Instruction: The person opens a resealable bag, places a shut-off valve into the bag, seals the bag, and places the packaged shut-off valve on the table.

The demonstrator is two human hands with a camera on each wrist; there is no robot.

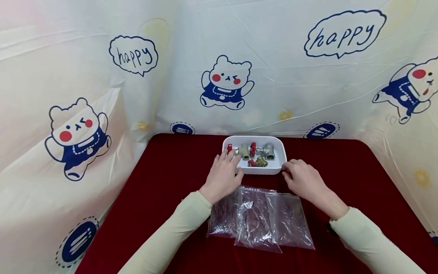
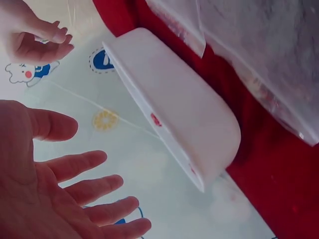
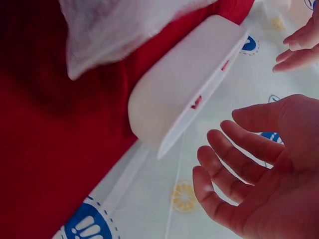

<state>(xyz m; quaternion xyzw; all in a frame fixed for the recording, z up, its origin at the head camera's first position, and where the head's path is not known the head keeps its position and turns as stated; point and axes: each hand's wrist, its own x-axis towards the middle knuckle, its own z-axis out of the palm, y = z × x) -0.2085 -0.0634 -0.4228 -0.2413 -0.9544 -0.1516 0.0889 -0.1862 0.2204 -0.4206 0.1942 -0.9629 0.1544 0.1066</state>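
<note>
A white tray (image 1: 261, 171) stands near the table's far edge. In it lie a valve with a red handle and a beige-green body (image 1: 244, 151), a silver-grey valve (image 1: 268, 149) with a red handle, and a small brass valve (image 1: 261, 161) with a red handle. My left hand (image 1: 221, 176) hovers by the tray's left front, fingers spread, partly hiding the left valve. Near the right front corner is my right hand (image 1: 303, 179), its fingers loosely bent. Both wrist views show the left palm (image 2: 45, 184) and right palm (image 3: 279, 174) holding nothing, apart from the tray.
Several clear zip bags (image 1: 258, 220) lie overlapping on the dark red cloth (image 1: 164, 182), between the forearms and in front of the tray. A printed curtain (image 1: 273, 76) hangs behind the table and along both sides.
</note>
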